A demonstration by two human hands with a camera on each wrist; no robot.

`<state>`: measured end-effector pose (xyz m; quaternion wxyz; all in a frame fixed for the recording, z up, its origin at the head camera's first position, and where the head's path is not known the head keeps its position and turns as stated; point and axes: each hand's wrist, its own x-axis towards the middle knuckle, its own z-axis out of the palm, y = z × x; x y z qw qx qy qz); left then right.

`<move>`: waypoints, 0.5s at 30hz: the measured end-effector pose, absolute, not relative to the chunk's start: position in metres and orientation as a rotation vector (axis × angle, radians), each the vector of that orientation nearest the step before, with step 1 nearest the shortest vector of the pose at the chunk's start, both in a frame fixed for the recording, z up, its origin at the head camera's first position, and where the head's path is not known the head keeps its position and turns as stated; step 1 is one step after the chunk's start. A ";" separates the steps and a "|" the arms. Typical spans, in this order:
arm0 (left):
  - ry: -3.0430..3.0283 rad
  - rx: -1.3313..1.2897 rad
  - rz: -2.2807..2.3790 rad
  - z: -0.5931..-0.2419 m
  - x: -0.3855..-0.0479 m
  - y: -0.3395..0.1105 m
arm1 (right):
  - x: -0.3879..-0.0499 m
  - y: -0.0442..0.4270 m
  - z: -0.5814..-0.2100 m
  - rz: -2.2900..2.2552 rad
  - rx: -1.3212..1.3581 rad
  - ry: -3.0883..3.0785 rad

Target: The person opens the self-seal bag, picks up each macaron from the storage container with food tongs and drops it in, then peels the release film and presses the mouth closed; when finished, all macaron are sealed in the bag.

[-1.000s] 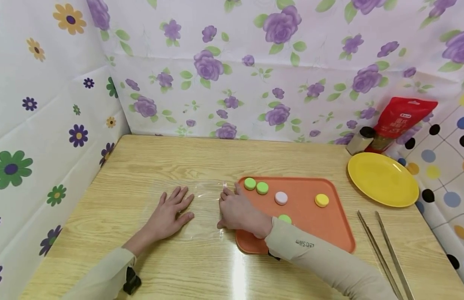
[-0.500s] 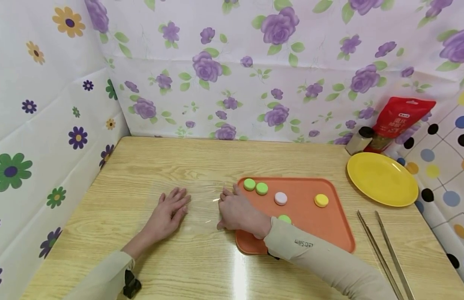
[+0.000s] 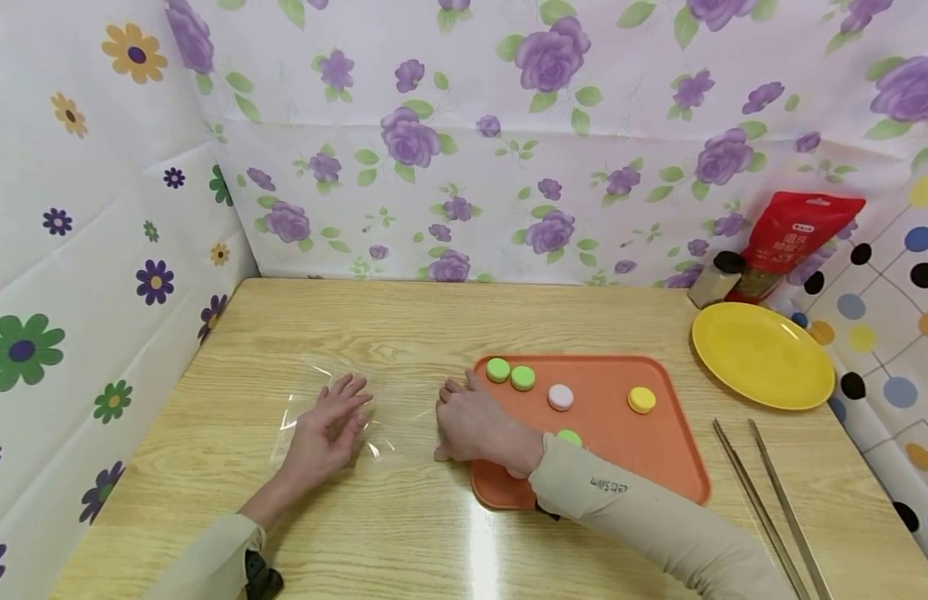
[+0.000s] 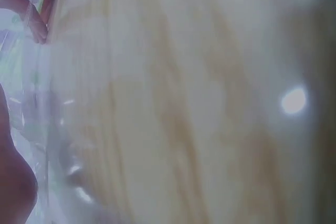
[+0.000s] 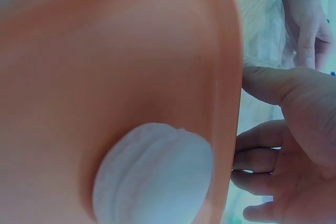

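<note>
A clear plastic sheet or bag [image 3: 407, 412] lies on the table between both hands, creased and glinting near the left. My left hand [image 3: 321, 437] rests on it, with a gap between thumb and fingers. At the tray's left edge, my right hand [image 3: 474, 421] touches the plastic's right edge, its fingertips pointing down. The right wrist view shows its thumb and fingers against the rim of the orange tray [image 5: 157, 51], beside a pale macaron [image 5: 157, 182]. Several macarons sit on that tray, including a yellow macaron [image 3: 642, 400] and a green macaron [image 3: 522, 378].
On the right lie long metal tongs [image 3: 779, 500] beside a yellow plate [image 3: 764, 358]. Behind the plate stand a shaker with a black cap [image 3: 717, 279] and a red pouch [image 3: 797, 237]. Flowered sheets hang behind and to the left of the wooden table [image 3: 373, 542].
My left hand has gone from lying spread to a narrower, slightly raised pose, and the plastic has wrinkled and lifted around it. My right hand stays in place.
</note>
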<state>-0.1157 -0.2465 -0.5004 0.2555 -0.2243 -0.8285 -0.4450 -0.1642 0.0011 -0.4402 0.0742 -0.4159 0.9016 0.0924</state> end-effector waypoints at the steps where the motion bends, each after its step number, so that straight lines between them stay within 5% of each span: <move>1: -2.243 -0.608 -1.215 -0.501 -0.116 -0.245 | -0.164 0.003 -0.440 0.272 -1.263 2.712; 11: -2.219 -0.571 -1.299 -0.510 -0.122 -0.234 | -0.153 0.063 -0.428 -0.446 -1.609 2.832; 15: -2.211 -0.603 -1.315 -0.510 -0.124 -0.235 | -0.140 0.125 -0.422 -0.749 -1.446 2.928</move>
